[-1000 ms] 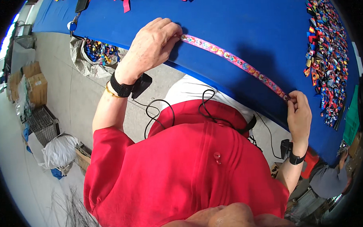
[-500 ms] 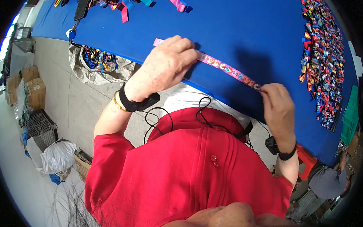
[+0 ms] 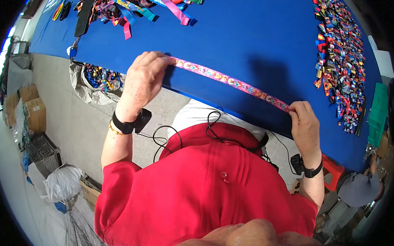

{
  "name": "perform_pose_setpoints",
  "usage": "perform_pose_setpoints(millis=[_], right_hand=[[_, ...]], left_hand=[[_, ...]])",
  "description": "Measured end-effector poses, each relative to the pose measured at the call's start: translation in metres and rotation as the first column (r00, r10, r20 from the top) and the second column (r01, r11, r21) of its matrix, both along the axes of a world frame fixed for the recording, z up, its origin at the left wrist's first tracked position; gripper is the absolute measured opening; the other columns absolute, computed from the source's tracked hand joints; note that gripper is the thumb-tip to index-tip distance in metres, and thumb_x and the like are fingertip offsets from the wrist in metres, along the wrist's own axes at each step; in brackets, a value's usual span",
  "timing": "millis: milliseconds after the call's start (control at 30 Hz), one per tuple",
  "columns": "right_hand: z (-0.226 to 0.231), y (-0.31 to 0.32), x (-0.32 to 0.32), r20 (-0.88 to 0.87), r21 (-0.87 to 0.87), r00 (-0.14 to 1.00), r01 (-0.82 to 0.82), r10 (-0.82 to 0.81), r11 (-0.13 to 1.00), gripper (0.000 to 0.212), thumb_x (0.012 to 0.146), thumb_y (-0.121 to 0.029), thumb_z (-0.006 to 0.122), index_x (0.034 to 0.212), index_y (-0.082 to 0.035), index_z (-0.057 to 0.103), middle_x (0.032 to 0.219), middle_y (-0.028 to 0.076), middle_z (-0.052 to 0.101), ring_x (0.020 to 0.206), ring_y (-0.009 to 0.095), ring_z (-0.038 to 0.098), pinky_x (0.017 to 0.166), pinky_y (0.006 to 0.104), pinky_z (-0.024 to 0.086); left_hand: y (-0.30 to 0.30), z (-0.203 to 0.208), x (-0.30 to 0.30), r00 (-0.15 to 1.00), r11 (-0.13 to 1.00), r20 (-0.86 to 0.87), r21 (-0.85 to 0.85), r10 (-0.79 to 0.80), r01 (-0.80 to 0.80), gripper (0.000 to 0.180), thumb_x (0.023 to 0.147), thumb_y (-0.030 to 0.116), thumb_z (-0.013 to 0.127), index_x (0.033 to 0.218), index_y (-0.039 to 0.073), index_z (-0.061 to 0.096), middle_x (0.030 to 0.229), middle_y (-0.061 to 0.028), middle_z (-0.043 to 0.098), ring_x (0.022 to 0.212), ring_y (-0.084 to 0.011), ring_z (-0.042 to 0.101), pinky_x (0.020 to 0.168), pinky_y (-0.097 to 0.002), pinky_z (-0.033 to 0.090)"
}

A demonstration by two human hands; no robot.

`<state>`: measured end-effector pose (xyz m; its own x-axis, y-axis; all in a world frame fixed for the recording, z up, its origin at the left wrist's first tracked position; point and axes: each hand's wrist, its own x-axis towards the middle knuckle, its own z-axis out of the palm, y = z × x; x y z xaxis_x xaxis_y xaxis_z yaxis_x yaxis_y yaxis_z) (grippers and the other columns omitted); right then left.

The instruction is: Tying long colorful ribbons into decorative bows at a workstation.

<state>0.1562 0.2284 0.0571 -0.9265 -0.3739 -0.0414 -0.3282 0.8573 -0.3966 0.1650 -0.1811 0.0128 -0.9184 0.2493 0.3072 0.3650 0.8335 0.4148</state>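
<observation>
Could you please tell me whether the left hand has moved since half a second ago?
Yes: the left hand has moved left, closer to the sack.

The two hands are held well apart. The left hand (image 3: 144, 77) reaches further forward, back upward, its thumb and fingers pinched together and pointing toward the right hand (image 3: 304, 123). That one lies lower, fingertips bent inward to the left, thumb and forefinger pressed together. Behind the left, the left wrist (image 3: 126, 111) and left forearm (image 3: 117, 147) run back; the right forearm (image 3: 313, 188) angles up behind the other.
</observation>
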Motion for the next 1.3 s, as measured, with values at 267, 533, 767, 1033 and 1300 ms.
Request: perform_pose_setpoints(millis=[267, 533, 767, 1033, 1300], right_hand=[[0.009, -0.008, -0.006, -0.067, -0.057, 0.996, -0.07, 0.066, 0.996, 0.004, 0.087, -0.002, 0.06, 0.091, -0.003, 0.059, 0.088, 0.015, 0.06, 0.082, 0.036, 0.061, 0.07, 0.0429, 0.048], [-0.023, -0.095, -0.037, -0.159, -0.211, 0.918, -0.39, 0.362, 0.896, 0.009, 0.085, -0.007, 0.061, 0.089, -0.004, 0.054, 0.087, 0.015, 0.056, 0.083, 0.036, 0.059, 0.071, 0.0453, 0.048], [-0.038, -0.117, -0.054, -0.207, -0.223, 0.897, -0.431, 0.39, 0.874, 0.009, 0.082, -0.005, 0.063, 0.082, -0.005, 0.054, 0.083, 0.013, 0.057, 0.078, 0.035, 0.059, 0.067, 0.0445, 0.047], [-0.018, -0.105, -0.082, -0.168, -0.371, 0.925, -0.38, 0.341, 0.847, 0.011, 0.079, -0.006, 0.063, 0.082, -0.004, 0.053, 0.077, 0.015, 0.058, 0.074, 0.036, 0.061, 0.066, 0.0471, 0.048], [0.004, -0.072, -0.124, 0.249, -0.804, 0.947, 0.084, 0.205, 0.588, 0.008, 0.091, -0.005, 0.065, 0.094, -0.003, 0.058, 0.088, 0.005, 0.066, 0.081, 0.009, 0.064, 0.069, 0.0251, 0.051]], left_hand=[[0.006, 0.008, 0.001, 0.991, 0.992, -0.078, -0.047, 0.11, -0.114, 0.019, 0.081, -0.005, 0.062, 0.099, 0.002, 0.067, 0.093, -0.0125, 0.065, 0.085, -0.0326, 0.062, 0.075, -0.0397, 0.05], [0.062, 0.009, -0.01, 0.98, 0.98, 0.028, 0.021, -0.199, 0.198, 0.019, 0.08, 0.003, 0.069, 0.099, 0.004, 0.066, 0.091, -0.0113, 0.062, 0.085, -0.0313, 0.059, 0.076, -0.0397, 0.046], [0.067, 0.006, -0.018, 0.972, 0.974, 0.069, 0.005, -0.224, 0.225, 0.019, 0.08, 0.008, 0.072, 0.099, 0.005, 0.067, 0.087, -0.0107, 0.06, 0.082, -0.031, 0.058, 0.074, -0.0403, 0.046], [0.083, 0.022, -0.048, 0.954, 0.954, 0.063, 0.08, -0.293, 0.288, 0.023, 0.081, 0.012, 0.074, 0.102, 0.005, 0.068, 0.096, -0.0117, 0.066, 0.089, -0.0301, 0.064, 0.078, -0.0381, 0.051], [0.127, 0.039, -0.125, 0.855, 0.691, 0.364, 0.723, -0.369, -0.01, 0.016, 0.094, 0.012, 0.066, 0.107, 0.002, 0.067, 0.085, 0.0007, 0.069, 0.075, -0.0028, 0.059, 0.067, -0.0198, 0.048]])
